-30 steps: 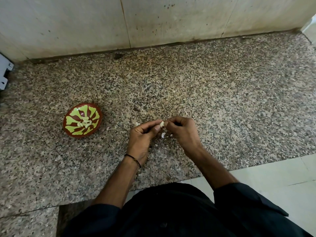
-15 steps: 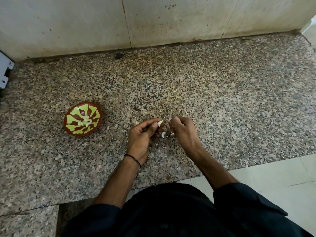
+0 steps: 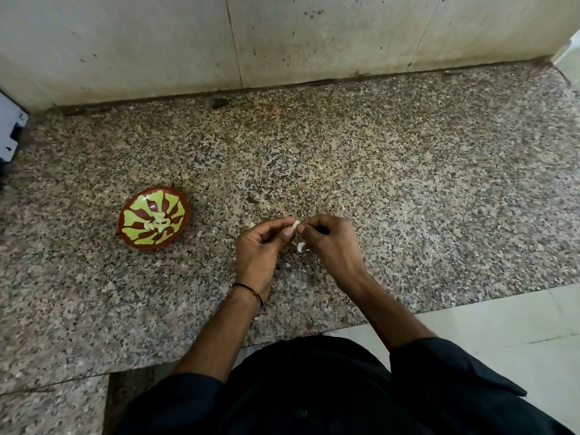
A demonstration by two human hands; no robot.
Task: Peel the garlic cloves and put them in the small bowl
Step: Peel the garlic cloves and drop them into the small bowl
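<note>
Speckled granite tabletop (image 3: 408,183) meets a stained pale wall (image 3: 314,36). At the far left edge a white object (image 3: 9,130) is cut off by the frame, identity unclear.

The small bowl (image 3: 131,215), brown with a green pattern, sits on the tabletop well left of the hands. Peeled cloves (image 3: 158,223) lie in a heap at its centre; count not readable. Bowl position unchanged from half a second ago.

The left hand (image 3: 257,246) is held just above the tabletop, thumb and forefinger extended to the right and the other fingers curled under. A dark thread (image 3: 248,288) circles its wrist.

The garlic clove (image 3: 296,223) is pinched between the fingertips of both hands, mostly hidden; how much skin remains cannot be told. Half a second ago the hands were apart and only the left held the clove. The two now meet on it.

Below the pinch, a loose pale piece (image 3: 300,246) lies on the tabletop; skin or clove, unclear.

The right hand (image 3: 334,243) has its knuckles up, fingers curled in, thumb and forefinger on the clove.

Pale floor tiles (image 3: 502,324) show at lower right.
</note>
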